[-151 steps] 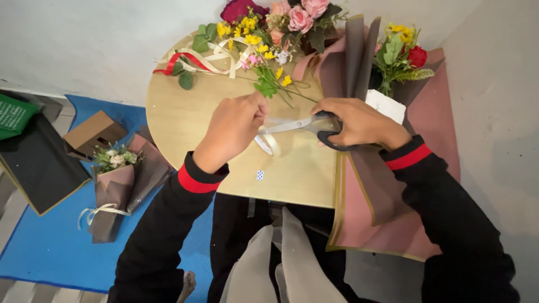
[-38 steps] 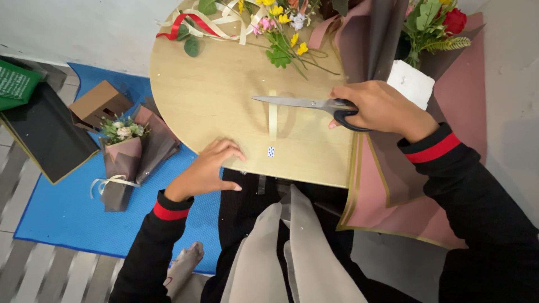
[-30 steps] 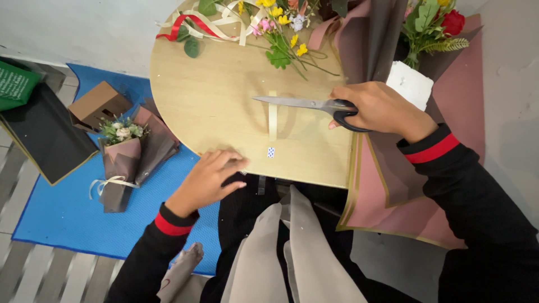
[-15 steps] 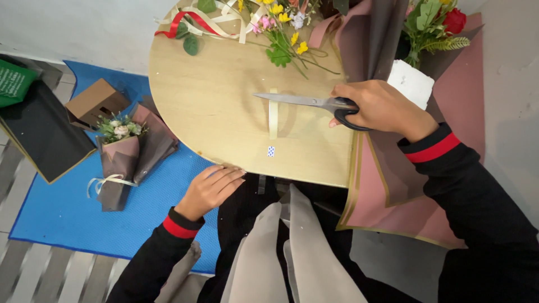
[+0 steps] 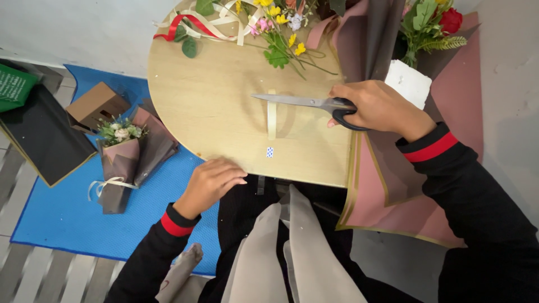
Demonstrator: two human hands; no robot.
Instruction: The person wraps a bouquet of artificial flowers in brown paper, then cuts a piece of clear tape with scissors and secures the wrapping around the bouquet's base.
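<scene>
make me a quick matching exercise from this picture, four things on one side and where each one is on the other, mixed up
Things:
1. scissors
2. small bouquet
3. red ribbon
4. cream ribbon strip

Places:
A. on the blue mat beside the table
B. flat on the table under the scissor blades
C. in the right hand
D. at the far edge of the table, by the loose flowers

Pairs: 1-C, 2-A, 3-D, 4-B

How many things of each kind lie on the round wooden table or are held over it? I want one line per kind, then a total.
Scissors, in the right hand: 1
Cream ribbon strip: 1
Red ribbon: 1
Loose flower sprigs: 1 bunch
Small checked sticker: 1
Total: 5
</scene>
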